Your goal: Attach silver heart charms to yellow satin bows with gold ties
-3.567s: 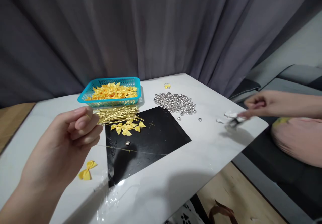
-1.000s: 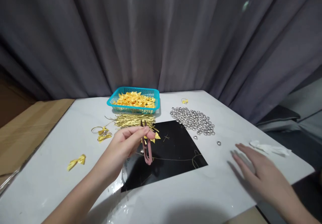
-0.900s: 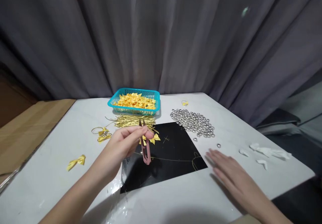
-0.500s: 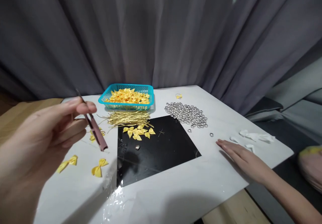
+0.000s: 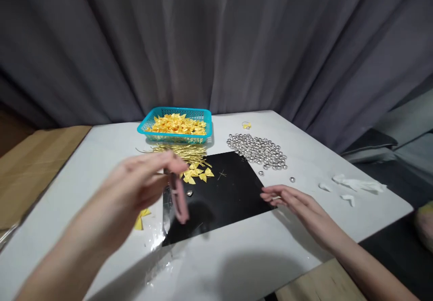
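My left hand (image 5: 135,188) is closed around a slender pink tool (image 5: 179,199) with a dark inner side, held over the left part of the black mat (image 5: 233,193). Motion blurs it, and its upper end is hidden by my fingers. My right hand (image 5: 291,199) hovers at the mat's right edge, fingers loosely bent, with nothing plainly held. Small yellow ribbon bows (image 5: 196,172) and one silver heart-shaped gem (image 5: 190,193) lie on the mat. Behind my left hand is a bundle of gold wire ties (image 5: 189,151), partly covered.
A blue basket (image 5: 208,127) of yellow bows stands at the back. Silver gems (image 5: 259,150) are heaped right of the mat. A bow with a wire loop (image 5: 246,125) lies behind them. White scraps (image 5: 358,184) rest at the right, and another yellow bow (image 5: 142,220) lies at the left.
My left hand has moved right with the pink tool, from beside the mat to over it. My right hand has lifted off the table and moved left to the mat's edge.
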A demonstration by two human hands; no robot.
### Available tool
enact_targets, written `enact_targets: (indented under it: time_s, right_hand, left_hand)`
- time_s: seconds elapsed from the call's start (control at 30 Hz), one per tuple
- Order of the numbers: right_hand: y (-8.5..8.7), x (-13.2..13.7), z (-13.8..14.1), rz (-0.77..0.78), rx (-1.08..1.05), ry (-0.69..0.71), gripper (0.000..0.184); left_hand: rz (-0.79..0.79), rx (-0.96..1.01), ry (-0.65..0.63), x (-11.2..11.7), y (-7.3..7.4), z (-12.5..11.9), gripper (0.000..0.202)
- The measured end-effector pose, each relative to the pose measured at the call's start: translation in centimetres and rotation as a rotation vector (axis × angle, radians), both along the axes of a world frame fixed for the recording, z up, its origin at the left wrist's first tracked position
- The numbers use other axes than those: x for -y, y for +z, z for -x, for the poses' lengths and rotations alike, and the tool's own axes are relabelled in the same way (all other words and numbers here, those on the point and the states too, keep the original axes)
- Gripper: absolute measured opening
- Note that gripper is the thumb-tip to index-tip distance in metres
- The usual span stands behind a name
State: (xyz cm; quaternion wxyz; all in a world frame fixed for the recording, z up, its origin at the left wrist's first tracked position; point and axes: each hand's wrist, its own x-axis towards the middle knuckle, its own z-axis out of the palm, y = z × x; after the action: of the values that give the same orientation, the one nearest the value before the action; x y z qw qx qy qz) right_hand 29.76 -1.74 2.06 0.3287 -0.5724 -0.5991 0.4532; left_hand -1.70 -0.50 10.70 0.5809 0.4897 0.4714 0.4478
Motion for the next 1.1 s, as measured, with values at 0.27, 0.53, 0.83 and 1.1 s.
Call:
enact_targets:
  time_s: [0.27, 0.53, 0.83, 1.1]
  right_hand:
    - [1.8, -2.1, 11.7, 0.283, -0.566, 0.469, 0.035]
    - [-0.2, -3.6, 12.8, 0.283, -0.544, 0.337, 0.043]
    - [-1.5, -2.5, 13.8, 0.328, -0.582, 0.26, 0.058]
    - [0.1, -2.2, 11.9, 0.529, -0.63, 0.25, 0.035]
  left_hand:
    - [0.095, 0.047, -0.186, -0.3, -3.9, -3.9, 0.031]
    - [0.108, 0.084, 0.089, -0.7, -5.5, -2.5, 0.023]
    - [0.184, 0.396, 0.092, 0.8, -7.7, -4.0, 0.023]
    - [0.173, 0.265, 0.13, 1.0, -9.1, -2.9, 0.024]
